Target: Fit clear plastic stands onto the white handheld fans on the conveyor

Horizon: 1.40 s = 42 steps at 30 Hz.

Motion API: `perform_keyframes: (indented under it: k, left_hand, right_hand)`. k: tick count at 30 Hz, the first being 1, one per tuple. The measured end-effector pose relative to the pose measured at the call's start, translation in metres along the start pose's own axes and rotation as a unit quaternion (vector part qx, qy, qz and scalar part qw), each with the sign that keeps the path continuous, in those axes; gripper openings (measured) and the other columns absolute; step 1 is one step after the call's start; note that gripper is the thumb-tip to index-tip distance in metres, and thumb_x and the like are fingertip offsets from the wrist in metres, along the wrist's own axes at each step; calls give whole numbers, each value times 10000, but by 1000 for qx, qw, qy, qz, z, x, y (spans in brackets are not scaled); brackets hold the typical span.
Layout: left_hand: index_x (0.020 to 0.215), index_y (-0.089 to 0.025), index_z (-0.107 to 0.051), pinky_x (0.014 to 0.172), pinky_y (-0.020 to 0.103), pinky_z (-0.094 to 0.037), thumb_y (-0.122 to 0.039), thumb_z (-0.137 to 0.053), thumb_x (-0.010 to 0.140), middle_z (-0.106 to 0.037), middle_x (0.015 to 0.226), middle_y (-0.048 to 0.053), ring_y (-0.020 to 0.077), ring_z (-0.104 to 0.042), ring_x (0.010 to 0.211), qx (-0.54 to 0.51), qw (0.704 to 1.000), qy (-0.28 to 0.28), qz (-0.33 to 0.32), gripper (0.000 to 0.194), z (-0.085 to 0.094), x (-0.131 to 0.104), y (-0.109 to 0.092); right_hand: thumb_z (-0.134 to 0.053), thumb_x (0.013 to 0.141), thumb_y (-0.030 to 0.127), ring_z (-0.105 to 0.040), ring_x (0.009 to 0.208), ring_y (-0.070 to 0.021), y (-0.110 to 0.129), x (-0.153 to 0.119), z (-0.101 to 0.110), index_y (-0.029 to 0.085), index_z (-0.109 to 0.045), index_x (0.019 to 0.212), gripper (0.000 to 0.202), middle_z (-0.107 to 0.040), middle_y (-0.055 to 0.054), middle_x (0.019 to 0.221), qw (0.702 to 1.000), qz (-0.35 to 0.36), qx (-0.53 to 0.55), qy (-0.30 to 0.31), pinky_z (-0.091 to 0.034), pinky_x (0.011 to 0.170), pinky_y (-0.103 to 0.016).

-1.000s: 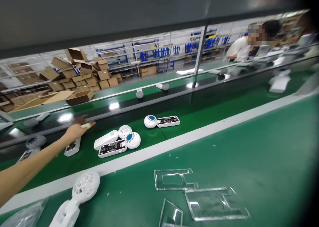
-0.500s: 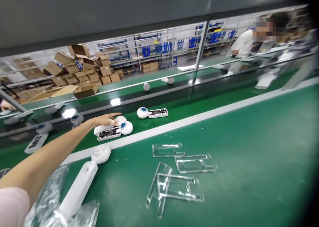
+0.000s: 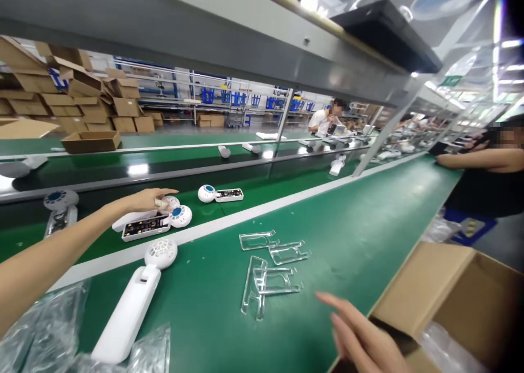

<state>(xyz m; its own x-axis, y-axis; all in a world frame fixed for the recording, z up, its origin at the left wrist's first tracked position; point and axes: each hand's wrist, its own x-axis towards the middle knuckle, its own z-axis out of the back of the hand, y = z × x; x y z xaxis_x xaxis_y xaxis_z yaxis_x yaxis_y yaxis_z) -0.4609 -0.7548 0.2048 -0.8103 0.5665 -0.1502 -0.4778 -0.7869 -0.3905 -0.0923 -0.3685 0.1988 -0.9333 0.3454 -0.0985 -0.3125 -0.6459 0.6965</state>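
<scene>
My left hand reaches over the belt, index finger stretched out, the other fingers and thumb closed around the neck area of a white handheld fan. Against it lies a second handheld fan with its circuit board exposed and a blue disc in its round head. Further right on the belt is another open-backed fan. A closed white fan lies on the green worktop near me. My right hand is at the lower right, fingers extended and holding nothing, near several clear plastic frames.
A cardboard box with plastic bags stands at the right edge. Clear bags lie lower left. A metal beam crosses overhead, with a post at right. A co-worker is at far right; another person is across the belts.
The view has turned right, bringing the cardboard box and a co-worker into sight. My right hand has come into view. My left hand stays at the same pair of fans.
</scene>
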Motion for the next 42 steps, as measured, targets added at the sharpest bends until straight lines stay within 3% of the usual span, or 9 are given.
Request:
perform_keyframes:
  k: [4,8,15,20,25,28,31,35,42]
  left_hand:
    - [1372,-198,-490,950,385,-407,-425,-556,741,-586,1283,138,347,-543,1140,13,1000,-8,17,674,-3,-11,-5]
    - [1380,-232,-483,925,455,-411,-252,-513,688,-568,1277,175,372,-566,1105,75,997,26,14,693,-2,-15,-5]
    - [1255,-248,-572,877,411,-446,-323,-651,577,-644,1111,129,350,-590,1019,12,999,25,24,686,4,-21,26]
    - [1167,-246,-601,905,366,-445,-435,-726,588,-659,1114,68,319,-591,1025,-98,988,-110,53,622,24,-42,46]
    - [1168,-227,-579,833,286,-494,-377,-785,584,-647,1099,28,241,-597,989,-421,834,-357,17,637,60,-79,20]
    - [1034,-219,-619,819,340,-530,-314,-775,570,-661,1019,18,224,-623,909,-629,674,-384,-60,499,65,-88,-18]
    - [1004,-215,-620,872,451,-526,-319,-727,626,-679,1020,37,264,-634,953,-727,582,-349,-99,406,52,-82,-60]
    - [985,-195,-618,890,509,-517,-324,-690,668,-691,1028,66,315,-608,1056,-773,547,-307,-97,349,28,-65,-105]
    - [968,-189,-627,925,497,-506,-356,-720,625,-698,1005,69,342,-562,1140,-746,584,-300,-111,393,11,-55,-138]
  right_hand:
    - [-410,897,332,-547,545,-159,66,108,-15,249,-435,1402,512,-543,27,584,974,141,-113,134,-481,611,-306]
    - [-567,815,359,-580,466,-141,102,184,-41,173,-348,1429,678,-590,34,584,930,40,-120,345,-493,509,-261]
    - [-445,880,395,-625,473,-153,128,190,-61,164,-561,881,258,-554,24,508,904,62,-254,338,-462,509,-239]
    - [-609,799,363,-659,622,-210,151,178,-59,182,-544,714,211,-618,-30,643,903,98,-322,266,-425,642,-289]
    - [-498,783,66,-634,831,-267,136,175,-39,152,-570,992,237,-644,-99,800,900,109,-379,186,-395,736,-345]
    - [-341,871,126,-573,728,-191,136,173,-22,189,-458,1208,362,-593,-40,788,949,150,-233,153,-415,704,-314]
    - [-311,924,302,-503,669,-156,158,161,-23,234,-402,1318,411,-479,19,710,967,181,57,172,-436,680,-283]
    - [-484,860,406,-456,611,-126,198,140,-56,252,-342,1430,607,-414,54,664,921,221,223,229,-438,658,-275]
    - [-518,847,399,-493,659,-150,213,133,-101,297,-514,1343,507,-525,0,770,944,254,195,82,-477,718,-325]
